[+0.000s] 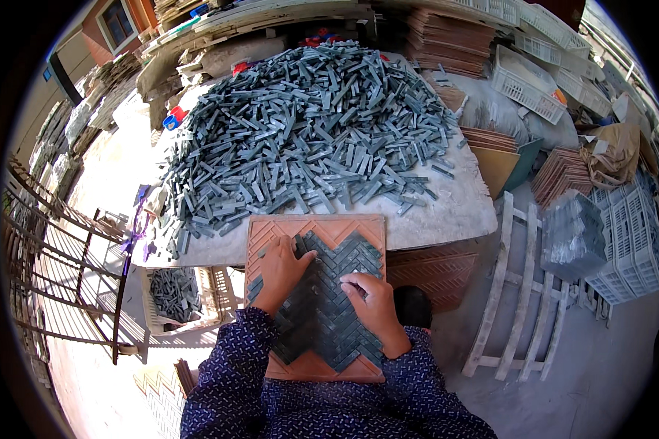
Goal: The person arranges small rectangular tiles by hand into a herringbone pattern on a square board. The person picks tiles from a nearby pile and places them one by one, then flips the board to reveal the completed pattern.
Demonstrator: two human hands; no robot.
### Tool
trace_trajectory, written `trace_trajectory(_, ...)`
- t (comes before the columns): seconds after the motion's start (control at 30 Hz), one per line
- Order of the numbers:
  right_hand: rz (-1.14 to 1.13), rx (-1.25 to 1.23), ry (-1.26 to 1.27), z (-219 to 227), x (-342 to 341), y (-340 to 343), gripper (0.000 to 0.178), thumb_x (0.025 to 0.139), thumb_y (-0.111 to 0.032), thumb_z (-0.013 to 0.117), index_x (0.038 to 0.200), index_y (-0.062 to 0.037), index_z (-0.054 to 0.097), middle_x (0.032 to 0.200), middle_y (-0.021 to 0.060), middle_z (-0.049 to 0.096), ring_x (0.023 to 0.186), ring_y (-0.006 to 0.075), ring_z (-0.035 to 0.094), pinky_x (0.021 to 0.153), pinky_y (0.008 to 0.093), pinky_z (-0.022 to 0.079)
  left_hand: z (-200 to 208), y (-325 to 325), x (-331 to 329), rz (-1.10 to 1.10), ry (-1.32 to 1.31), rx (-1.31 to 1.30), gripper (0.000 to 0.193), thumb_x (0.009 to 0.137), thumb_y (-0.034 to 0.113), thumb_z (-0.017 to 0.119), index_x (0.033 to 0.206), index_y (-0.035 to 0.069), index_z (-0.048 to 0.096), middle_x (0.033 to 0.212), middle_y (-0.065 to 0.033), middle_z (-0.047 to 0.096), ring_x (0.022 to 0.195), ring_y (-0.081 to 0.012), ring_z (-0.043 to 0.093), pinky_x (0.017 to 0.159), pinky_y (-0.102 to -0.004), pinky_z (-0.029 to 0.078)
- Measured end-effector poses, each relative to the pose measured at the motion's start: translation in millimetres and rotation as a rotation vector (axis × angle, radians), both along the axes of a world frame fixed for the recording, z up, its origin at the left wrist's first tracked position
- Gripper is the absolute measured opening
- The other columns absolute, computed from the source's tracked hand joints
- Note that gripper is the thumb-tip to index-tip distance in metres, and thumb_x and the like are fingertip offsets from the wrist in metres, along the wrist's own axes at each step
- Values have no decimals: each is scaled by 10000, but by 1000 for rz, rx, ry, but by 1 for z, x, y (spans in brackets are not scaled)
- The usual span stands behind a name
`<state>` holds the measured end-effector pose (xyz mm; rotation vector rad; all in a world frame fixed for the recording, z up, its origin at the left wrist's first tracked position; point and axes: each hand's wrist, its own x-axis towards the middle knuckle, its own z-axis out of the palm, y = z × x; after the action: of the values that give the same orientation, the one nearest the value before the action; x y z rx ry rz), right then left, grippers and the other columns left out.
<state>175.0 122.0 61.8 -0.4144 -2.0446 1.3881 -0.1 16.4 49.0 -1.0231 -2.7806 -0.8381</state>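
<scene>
A reddish-brown mould board (pixel 316 223) with zigzag grooves rests against the table's front edge, at my lap. Dark grey-green stone strips (pixel 351 322) fill much of it in a herringbone pattern. My left hand (pixel 280 271) is over the upper left of the board, thumb and fingers around a dark stone strip (pixel 299 245). Over the right half of the pattern is my right hand (pixel 375 300), its thumb and fingers drawn together in a pinch. What sits in that pinch, if anything, is too small to tell.
A large heap of loose stone strips (pixel 307 124) covers the table (pixel 454 212). Below it at left stands a crate (pixel 212 293) of strips. A metal rack (pixel 66 256) is farther left. At right are a wooden pallet (pixel 516 293), stacked plastic crates (pixel 630 241) and stacked boards (pixel 447 40).
</scene>
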Motion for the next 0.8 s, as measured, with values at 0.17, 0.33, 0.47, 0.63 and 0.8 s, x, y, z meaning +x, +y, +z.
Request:
trace_trajectory(0.17,-36,3,63,-2,2,4,93,830,-51,654,910,-4,656,764,130,645,559,196,569,523,292,442,12,-21,-10,14,-294,112,194,748,152,693,775,2,572,759,-150,583,741,-313,585,643,-407,453)
trace_trajectory(0.33,-9,5,10,-1,1,3,101,823,-43,662,912,4,653,763,128,647,555,180,570,520,283,441,7,-87,-43,-32,-65,68,161,755,105,668,851,-16,620,817,-163,620,757,-313,608,666,-392,470)
trace_trajectory(0.47,27,3,-66,-1,0,1,113,825,-37,665,931,6,664,796,119,671,643,155,614,580,256,472,-4,-115,-36,-40,-67,12,153,756,95,666,867,-6,635,836,-157,623,747,-317,609,676,-398,474)
trace_trajectory(0.63,35,13,-77,1,0,-2,115,827,-31,659,934,11,662,803,123,674,656,164,625,589,260,479,-7,-114,-27,22,-138,69,152,749,71,667,881,0,642,835,-156,610,743,-321,606,663,-393,474)
trace_trajectory(0.8,28,28,-57,-1,-1,-7,111,821,-29,663,927,6,662,791,118,667,621,160,605,562,263,464,-10,-104,-31,-9,-69,68,97,758,65,645,827,-4,637,815,-155,603,750,-339,602,669,-412,469)
